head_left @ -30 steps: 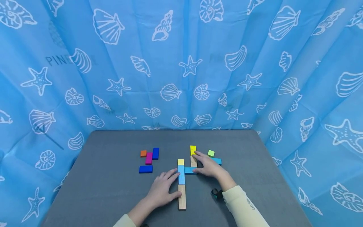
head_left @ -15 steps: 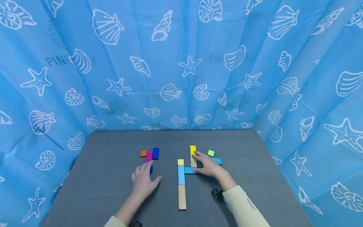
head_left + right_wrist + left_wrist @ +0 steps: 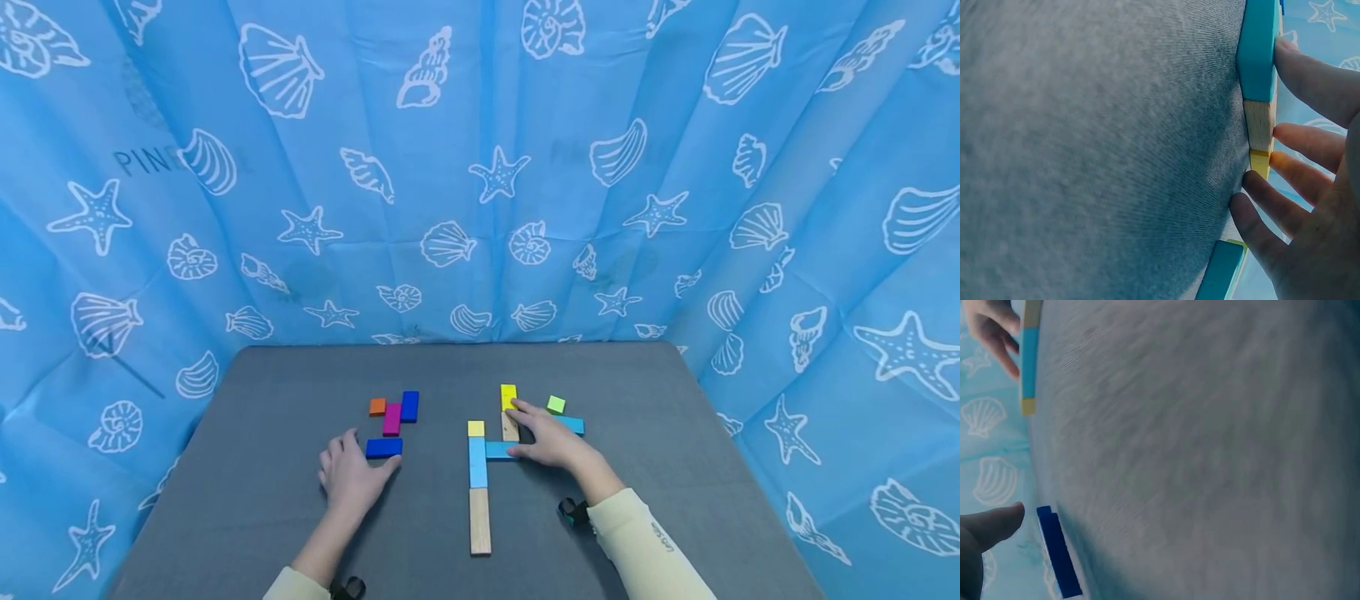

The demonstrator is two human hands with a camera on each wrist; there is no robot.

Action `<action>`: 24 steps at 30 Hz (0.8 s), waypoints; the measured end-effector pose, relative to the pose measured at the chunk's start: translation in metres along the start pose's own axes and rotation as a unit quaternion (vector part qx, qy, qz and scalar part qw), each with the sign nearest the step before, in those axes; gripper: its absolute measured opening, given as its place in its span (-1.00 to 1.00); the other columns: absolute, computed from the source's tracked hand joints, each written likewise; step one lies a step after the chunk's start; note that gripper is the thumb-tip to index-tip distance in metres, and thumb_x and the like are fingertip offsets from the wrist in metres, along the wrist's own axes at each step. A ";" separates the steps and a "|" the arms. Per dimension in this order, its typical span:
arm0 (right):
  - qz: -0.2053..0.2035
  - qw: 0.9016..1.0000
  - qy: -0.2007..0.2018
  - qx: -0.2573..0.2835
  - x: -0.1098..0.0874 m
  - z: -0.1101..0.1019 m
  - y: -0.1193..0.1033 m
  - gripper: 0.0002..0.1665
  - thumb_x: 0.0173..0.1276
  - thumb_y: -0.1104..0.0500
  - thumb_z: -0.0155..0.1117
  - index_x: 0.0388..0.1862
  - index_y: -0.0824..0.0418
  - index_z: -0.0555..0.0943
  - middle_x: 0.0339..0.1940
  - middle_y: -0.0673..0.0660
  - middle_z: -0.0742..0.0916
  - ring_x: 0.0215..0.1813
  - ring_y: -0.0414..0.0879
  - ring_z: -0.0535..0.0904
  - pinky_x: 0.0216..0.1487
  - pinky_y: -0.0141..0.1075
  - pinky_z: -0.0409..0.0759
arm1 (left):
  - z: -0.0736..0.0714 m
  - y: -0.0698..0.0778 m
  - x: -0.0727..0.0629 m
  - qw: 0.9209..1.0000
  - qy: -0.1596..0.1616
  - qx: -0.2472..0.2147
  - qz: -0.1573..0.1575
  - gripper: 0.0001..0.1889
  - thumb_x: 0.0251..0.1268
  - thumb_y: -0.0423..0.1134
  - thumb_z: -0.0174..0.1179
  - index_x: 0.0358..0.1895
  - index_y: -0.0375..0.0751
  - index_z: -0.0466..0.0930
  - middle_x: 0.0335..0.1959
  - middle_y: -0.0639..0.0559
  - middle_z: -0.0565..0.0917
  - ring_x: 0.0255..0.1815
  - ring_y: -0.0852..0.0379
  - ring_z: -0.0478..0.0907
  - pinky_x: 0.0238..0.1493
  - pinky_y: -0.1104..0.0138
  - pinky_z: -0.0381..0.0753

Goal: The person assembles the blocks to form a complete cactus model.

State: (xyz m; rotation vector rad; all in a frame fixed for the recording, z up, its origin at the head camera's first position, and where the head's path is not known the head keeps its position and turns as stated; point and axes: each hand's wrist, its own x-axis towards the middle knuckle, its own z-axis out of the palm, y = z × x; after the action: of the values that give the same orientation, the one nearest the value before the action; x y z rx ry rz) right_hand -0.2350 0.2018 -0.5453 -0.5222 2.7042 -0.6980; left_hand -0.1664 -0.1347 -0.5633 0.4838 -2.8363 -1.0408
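Observation:
In the head view my left hand (image 3: 350, 479) is spread around the near end of a dark blue block (image 3: 385, 448), thumb at its right end and fingers beyond its left. The left wrist view shows the thumb (image 3: 997, 526) apart from that block. My right hand (image 3: 553, 437) rests its thumb on a teal block (image 3: 498, 451) and its fingertips by a wooden block (image 3: 510, 427) and a yellow block (image 3: 508, 396). The teal block meets a standing row: a pale yellow cube (image 3: 476, 428), a light blue block (image 3: 477, 462) and a long wooden block (image 3: 480, 521).
Behind the left hand lie an orange cube (image 3: 377, 407), a magenta block (image 3: 392, 419) and another dark blue block (image 3: 409, 407). A lime cube (image 3: 556, 404) and a second teal block (image 3: 572, 426) lie past the right hand. A shell-print curtain (image 3: 450, 208) surrounds the grey table (image 3: 247, 500).
My left hand has left the light blue and wooden blocks, moving left to the front dark blue block. The right hand has stayed in place.

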 end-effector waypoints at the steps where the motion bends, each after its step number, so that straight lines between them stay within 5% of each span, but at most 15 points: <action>1: 0.001 1.000 -0.001 -0.002 0.000 0.000 0.000 -0.14 0.35 -0.07 0.42 0.55 0.10 0.34 0.66 0.14 0.22 0.62 0.19 0.13 0.50 0.13 0.26 | 0.002 -0.001 0.000 1.000 -0.001 0.001 -0.006 0.02 0.07 0.08 0.49 0.46 -0.43 0.17 0.36 -0.46 0.29 0.33 -0.43 0.15 0.28 -0.34 0.18; 6: 0.000 1.000 -0.002 -0.004 0.001 -0.002 0.000 -0.14 0.35 -0.06 0.42 0.56 0.10 0.33 0.66 0.12 0.22 0.62 0.19 0.14 0.50 0.14 0.26 | 0.008 -0.003 0.002 1.000 -0.003 0.006 -0.023 0.04 0.00 0.16 0.51 0.37 -0.51 0.22 0.27 -0.50 0.32 0.27 -0.44 0.20 0.24 -0.32 0.22; 15: 0.000 1.000 0.003 -0.004 0.002 -0.002 -0.002 -0.15 0.36 -0.06 0.42 0.55 0.12 0.35 0.65 0.15 0.23 0.62 0.19 0.15 0.50 0.13 0.25 | 0.016 -0.001 0.005 0.999 0.020 0.039 -0.007 -0.13 -0.05 0.27 0.49 -0.01 -0.47 0.36 -0.08 -0.39 0.42 -0.02 -0.32 0.32 -0.03 -0.15 0.32; 24: -0.012 1.000 -0.003 0.000 0.002 0.000 0.000 -0.15 0.36 -0.04 0.42 0.55 0.13 0.34 0.65 0.17 0.22 0.62 0.21 0.14 0.50 0.12 0.26 | 0.018 -0.003 0.005 0.998 0.020 0.054 0.003 -0.18 0.04 0.22 0.46 0.00 -0.49 0.38 -0.08 -0.40 0.46 -0.01 -0.33 0.37 -0.06 -0.15 0.33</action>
State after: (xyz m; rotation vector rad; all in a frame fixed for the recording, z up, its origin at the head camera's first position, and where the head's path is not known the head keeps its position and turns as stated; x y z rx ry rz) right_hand -0.2374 0.2010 -0.5455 -0.5573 2.6957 -0.7026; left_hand -0.1737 -0.1273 -0.5790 0.4973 -2.8674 -0.8709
